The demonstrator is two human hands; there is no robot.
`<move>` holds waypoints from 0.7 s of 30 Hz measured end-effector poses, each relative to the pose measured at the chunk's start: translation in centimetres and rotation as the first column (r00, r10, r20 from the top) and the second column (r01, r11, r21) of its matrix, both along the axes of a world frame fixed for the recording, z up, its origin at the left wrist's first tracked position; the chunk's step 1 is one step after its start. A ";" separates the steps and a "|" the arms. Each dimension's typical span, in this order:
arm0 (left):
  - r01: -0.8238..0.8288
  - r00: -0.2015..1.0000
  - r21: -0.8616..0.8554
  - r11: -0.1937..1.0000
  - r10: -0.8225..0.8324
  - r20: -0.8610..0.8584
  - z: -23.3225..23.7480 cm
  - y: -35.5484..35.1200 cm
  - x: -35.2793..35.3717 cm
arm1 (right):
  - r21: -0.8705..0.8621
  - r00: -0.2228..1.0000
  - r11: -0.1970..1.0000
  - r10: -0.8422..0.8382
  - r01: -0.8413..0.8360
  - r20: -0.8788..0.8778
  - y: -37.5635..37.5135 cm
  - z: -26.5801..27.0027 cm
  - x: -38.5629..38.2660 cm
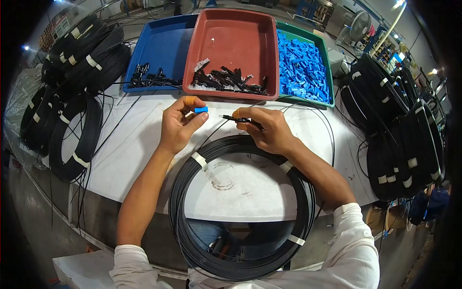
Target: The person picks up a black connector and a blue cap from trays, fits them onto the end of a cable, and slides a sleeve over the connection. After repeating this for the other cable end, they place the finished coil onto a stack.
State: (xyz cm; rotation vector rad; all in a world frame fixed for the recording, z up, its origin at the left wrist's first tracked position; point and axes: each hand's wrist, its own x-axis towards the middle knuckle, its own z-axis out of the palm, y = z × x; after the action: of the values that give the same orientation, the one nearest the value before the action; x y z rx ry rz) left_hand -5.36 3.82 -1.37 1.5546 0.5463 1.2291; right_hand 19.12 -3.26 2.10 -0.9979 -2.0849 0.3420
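Observation:
Between the thumb and fingers of my left hand [178, 123] is a small blue connector housing [200, 110]. My right hand [264, 126] pinches a black cable connector [235, 118] whose pale tip points left toward the blue piece. A short gap separates the two parts. Orange finger covers show on both hands. Below them, a large coil of black cable [178, 202], bound with white tape, overhangs the front edge of the white table [144, 144]. Part of the right-hand connector is hidden by my fingers.
At the back stand a blue tray [166, 43] with black parts, a red tray [236, 38] with black and clear pieces, and a green tray [331, 91] full of blue housings [301, 62]. Stacked cable coils flank me on the left [82, 53] and right [404, 149].

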 end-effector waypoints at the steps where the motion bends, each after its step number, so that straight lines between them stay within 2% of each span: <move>1: -0.001 1.000 -0.001 1.000 0.001 0.000 -0.1 0.0 -0.1 | 0.008 1.000 1.000 0.004 -0.004 0.001 0.0 -0.1 0.0; 4: 0.007 1.000 0.001 1.000 -0.007 -0.016 -0.4 0.2 -0.1 | 0.049 1.000 0.998 0.026 -0.026 -0.004 0.4 -0.4 0.1; 6: 0.076 0.997 0.148 0.986 -0.077 0.003 -0.6 0.7 0.1 | 0.084 0.999 0.996 0.044 -0.043 -0.010 0.4 -0.5 0.0; 7: 0.077 0.997 0.148 0.986 -0.078 0.004 -0.4 0.5 0.3 | 0.071 0.999 0.997 0.042 -0.042 -0.003 0.3 -0.4 0.0; 9: 0.174 0.982 0.036 0.984 -0.176 0.069 0.3 -0.3 0.6 | 0.059 0.999 0.997 0.039 -0.040 0.006 0.3 -0.3 0.1; 12: 0.252 0.961 -0.009 0.968 -0.249 0.122 0.0 -0.3 0.3 | 0.047 0.999 0.998 0.045 -0.046 0.016 0.2 -0.3 0.2; 16: 0.206 0.977 0.020 0.978 -0.207 0.056 -0.5 0.2 -0.1 | 0.029 0.999 0.999 0.036 -0.037 0.014 0.2 -0.3 0.1; 18: 0.108 0.994 0.029 0.994 -0.108 -0.005 -1.2 0.5 -0.1 | 0.049 0.999 0.998 0.044 -0.045 0.011 0.4 -0.5 0.3; 19: 0.110 0.994 0.028 0.994 -0.110 -0.007 -1.3 0.5 -0.1 | 0.048 0.998 0.997 0.062 -0.061 -0.009 0.5 -0.7 0.3; 21: 0.070 0.997 -0.047 0.996 -0.071 -0.018 -1.2 0.5 -0.1 | 0.048 0.996 0.996 0.079 -0.078 -0.030 0.6 -0.8 0.3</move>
State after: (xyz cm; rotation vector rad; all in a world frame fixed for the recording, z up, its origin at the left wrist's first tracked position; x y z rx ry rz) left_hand -5.49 4.36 -2.59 1.5359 0.5246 1.1416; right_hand 19.43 -2.70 1.27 -0.8794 -2.0975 0.3450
